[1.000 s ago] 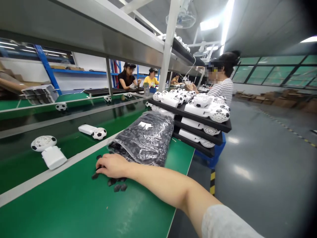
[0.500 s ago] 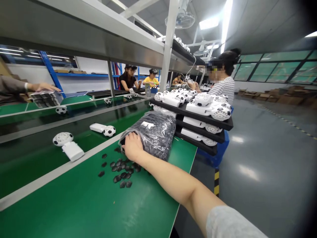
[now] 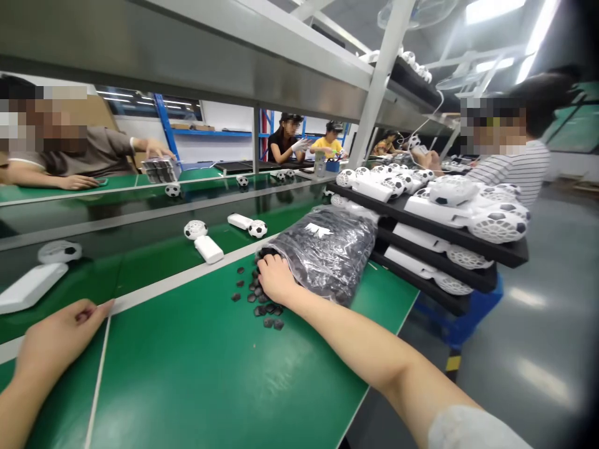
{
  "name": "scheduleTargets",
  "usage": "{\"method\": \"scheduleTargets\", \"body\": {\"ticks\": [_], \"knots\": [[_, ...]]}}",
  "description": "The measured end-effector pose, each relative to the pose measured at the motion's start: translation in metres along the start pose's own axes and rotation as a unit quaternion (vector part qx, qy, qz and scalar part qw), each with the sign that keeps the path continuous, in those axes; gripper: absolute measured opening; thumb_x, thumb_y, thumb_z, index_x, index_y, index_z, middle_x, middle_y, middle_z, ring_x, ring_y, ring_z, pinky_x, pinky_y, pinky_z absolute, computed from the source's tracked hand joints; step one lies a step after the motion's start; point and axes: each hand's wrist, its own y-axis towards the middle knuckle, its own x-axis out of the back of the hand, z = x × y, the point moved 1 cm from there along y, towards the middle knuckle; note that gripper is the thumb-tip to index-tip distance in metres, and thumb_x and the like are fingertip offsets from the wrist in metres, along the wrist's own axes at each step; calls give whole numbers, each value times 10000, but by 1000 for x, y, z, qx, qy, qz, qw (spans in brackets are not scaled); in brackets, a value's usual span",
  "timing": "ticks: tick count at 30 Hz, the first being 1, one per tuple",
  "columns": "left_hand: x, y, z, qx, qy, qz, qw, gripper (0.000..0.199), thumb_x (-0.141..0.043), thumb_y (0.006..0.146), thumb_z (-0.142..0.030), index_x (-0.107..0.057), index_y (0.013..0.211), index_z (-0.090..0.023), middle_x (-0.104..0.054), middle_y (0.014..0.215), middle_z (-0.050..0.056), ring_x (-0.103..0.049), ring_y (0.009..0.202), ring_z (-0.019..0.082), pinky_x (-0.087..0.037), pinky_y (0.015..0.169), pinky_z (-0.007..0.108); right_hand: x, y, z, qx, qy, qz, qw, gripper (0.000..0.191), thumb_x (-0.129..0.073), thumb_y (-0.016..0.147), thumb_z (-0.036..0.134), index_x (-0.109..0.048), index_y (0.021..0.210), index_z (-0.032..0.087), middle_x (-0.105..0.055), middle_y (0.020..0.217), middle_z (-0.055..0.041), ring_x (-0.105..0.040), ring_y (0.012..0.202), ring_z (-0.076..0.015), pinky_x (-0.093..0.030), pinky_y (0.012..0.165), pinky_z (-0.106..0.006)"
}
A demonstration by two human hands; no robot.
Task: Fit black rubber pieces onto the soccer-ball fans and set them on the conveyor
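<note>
My right hand (image 3: 277,279) is at the mouth of a clear plastic bag (image 3: 327,249) packed with black pieces. Its fingers are bent down onto the small flat black pieces (image 3: 257,290) there, and the fingertips are partly hidden. More of these pieces, several-sided in shape, lie loose on the green tabletop (image 3: 196,374) just outside the bag. At the left, my left hand (image 3: 60,340) is over the edge beside the belt, its fingers curled and thumb and forefinger pressed together. Anything in that pinch is too small to make out.
White devices with football-patterned heads (image 3: 195,229) lie on the green belt (image 3: 140,262). Black trays (image 3: 510,249) stacked with more of them stand right of the bag. A metal shelf (image 3: 234,62) hangs overhead. A co-worker (image 3: 103,149) across the belt touches a grey stack (image 3: 161,170).
My left hand has come into view at the lower left. My right hand has drawn slightly out of the bag's mouth, onto the loose pieces. The view has turned left.
</note>
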Motion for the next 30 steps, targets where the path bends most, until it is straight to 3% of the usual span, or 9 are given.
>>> {"method": "scheduleTargets", "body": {"ticks": [6,11,13,15,16,19,23,27,30], "knots": [[11,-18,-22,7,32,-6,999,367,-332,807,-543,-485,718,-221,-578,606,-29,-532,688,197,-330,568,191,-6,2,4,38,65,25,997,219,-443,881,290,-560,951,118,-565,982,-146,-473,943,-268,-398,756,-351],[12,-19,-24,-7,38,-8,999,395,-300,835,-531,-484,760,-190,-548,635,-17,-512,686,171,-310,575,179,-5,9,-3,10,187,34,982,155,-458,868,272,-532,849,137,-574,911,-128,-506,890,-233,-375,800,-348],[10,-24,-37,-38,16,-33,999,374,-315,842,-503,-498,787,-182,-545,654,-31,-516,709,154,-313,605,173,-3,13,-6,-12,260,25,965,163,-453,859,293,-507,789,156,-566,846,-93,-510,832,-206,-375,783,-333],[4,-36,-62,-109,-42,-54,992,334,-366,831,-470,-537,843,-184,-591,772,-20,-534,784,164,-344,666,199,0,17,-8,-37,348,17,937,211,-429,853,337,-468,722,176,-531,749,-47,-496,742,-173,-387,716,-306],[-1,-44,-78,-167,-89,-47,981,310,-407,818,-444,-562,885,-183,-615,901,10,-539,863,185,-364,726,230,1,18,-8,-50,397,19,916,238,-407,851,363,-445,700,184,-501,699,-25,-478,683,-156,-389,660,-288],[-21,-71,-133,-257,-234,16,937,239,-513,749,-377,-626,869,-205,-638,968,49,-546,918,220,-383,785,298,3,18,-3,-83,551,52,829,274,-332,839,419,-393,693,196,-415,613,16,-393,536,-112,-320,468,-225],[-52,-92,-186,-127,-448,164,870,204,-679,558,-282,-543,664,-172,-536,580,-27,-474,541,128,-363,527,238,9,9,10,-108,706,97,693,226,-407,754,414,-390,713,192,-395,625,17,-374,524,-91,-234,399,-184],[-68,-96,-209,-80,-516,217,825,265,-685,514,-234,-441,593,-170,-425,490,-80,-352,438,63,-275,431,190,18,0,26,-134,788,113,591,246,-515,681,407,-412,703,184,-412,631,18,-376,524,-78,-236,388,-169],[-71,-96,-217,-60,-551,250,794,253,-666,507,-203,-425,578,-167,-415,481,-82,-310,412,42,-230,401,185,24,-3,37,-154,853,115,486,254,-567,701,393,-440,695,173,-422,618,29,-351,498,-57,-236,384,-152]]}}
